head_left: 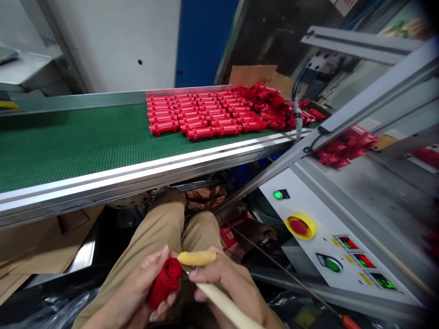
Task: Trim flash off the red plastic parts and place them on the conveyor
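Note:
Wrapped round a red plastic cylinder, my left hand tilts its open end up toward me. Ridges and a recess show inside that end. My right hand grips a tool with a long pale handle; a small metal tip lies by the cylinder's rim, mostly hidden by the fingers. A yellow finger cot covers my right index finger, which reaches to the rim. Both hands are low in view, above my lap. I cannot tell whether the metal tip touches the cylinder.
Rows of red plastic parts lie on a green conveyor belt, with a loose heap behind to the right. The conveyor's metal edge crosses in front of my knees. A control panel with a yellow-ringed red button stands at right.

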A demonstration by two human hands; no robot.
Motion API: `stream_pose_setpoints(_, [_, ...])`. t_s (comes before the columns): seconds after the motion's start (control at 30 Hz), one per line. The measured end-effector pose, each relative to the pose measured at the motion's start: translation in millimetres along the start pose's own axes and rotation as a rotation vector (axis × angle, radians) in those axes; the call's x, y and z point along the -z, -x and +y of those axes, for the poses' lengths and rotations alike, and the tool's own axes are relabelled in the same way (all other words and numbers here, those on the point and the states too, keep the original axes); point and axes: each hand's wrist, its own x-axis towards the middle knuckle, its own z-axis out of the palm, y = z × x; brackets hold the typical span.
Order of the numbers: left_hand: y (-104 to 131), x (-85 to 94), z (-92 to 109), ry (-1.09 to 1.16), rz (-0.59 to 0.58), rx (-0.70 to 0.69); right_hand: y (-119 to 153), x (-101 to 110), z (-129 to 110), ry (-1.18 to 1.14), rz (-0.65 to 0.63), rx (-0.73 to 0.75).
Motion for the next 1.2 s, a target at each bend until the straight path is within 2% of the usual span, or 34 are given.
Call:
stream_pose_setpoints(0.07, [-2,-0.1,1,-0.033,-0.052,0.013,-5,-3,-1,-0.253,0.087,-0.202])
stream_pose_setpoints(0.13, [-2,-1.6,3,-0.087,-0.064,0.014,-13,-10,-2,-0.593,0.116,-0.366])
stream_pose_setpoints(0.2, [-1,-3.5,4,-0.142,-0.029,0.028,-24,-16,-3,-0.886,0.120,-0.426])
stream_pose_setpoints(0.27, [-1,-4.5,2,-0.214,0.024,0.035,-32,-12,-4,-0.938,0.190,-0.424])
stream_pose_setpoints(0.3, [-3,-4.7,0,-0.248,0.037,0.019,-33,-5,-4,-0.802,0.247,-0.420])
stream_pose_setpoints(0.37, [-13,-5.7,-2,-0.313,0.012,-0.056,-24,21,-5,-0.289,0.402,-0.407])
stream_pose_setpoints(0.4, [-23,-7.9,-3,-0.363,-0.023,-0.114,-14,39,-6,0.020,0.482,-0.411])
stream_pose_setpoints(0.47, [-55,-19.7,-3,-0.524,-0.097,-0.233,17,75,-8,0.403,0.628,-0.453])
stream_pose_setpoints(0.53, [-101,-45.5,-2,-0.721,-0.139,-0.349,55,106,-8,0.637,0.739,-0.515])
stream_pose_setpoints(0.67, [-203,-126.7,-3,-0.889,-0.162,-0.554,121,143,6,1.033,0.832,-0.717])
stream_pose_setpoints(0.77, [-261,-179.9,-8,-1.006,-0.144,-0.668,150,159,27,1.206,0.810,-0.833])
stream_pose_setpoints(0.87, [-292,-206.9,-12,-1.098,-0.118,-0.741,167,170,45,1.300,0.756,-0.857])
stream_pose_setpoints(0.93, [-303,-212.1,-15,-1.134,-0.102,-0.769,175,176,54,1.333,0.721,-0.842])
stream_pose_setpoints(1.07, [-314,-211.3,-18,-1.135,-0.053,-0.776,183,180,65,1.341,0.708,-0.845])
stream_pose_setpoints(1.2, [-308,-212.6,-14,-1.040,-0.043,-0.704,173,181,58,1.263,0.779,-0.905])
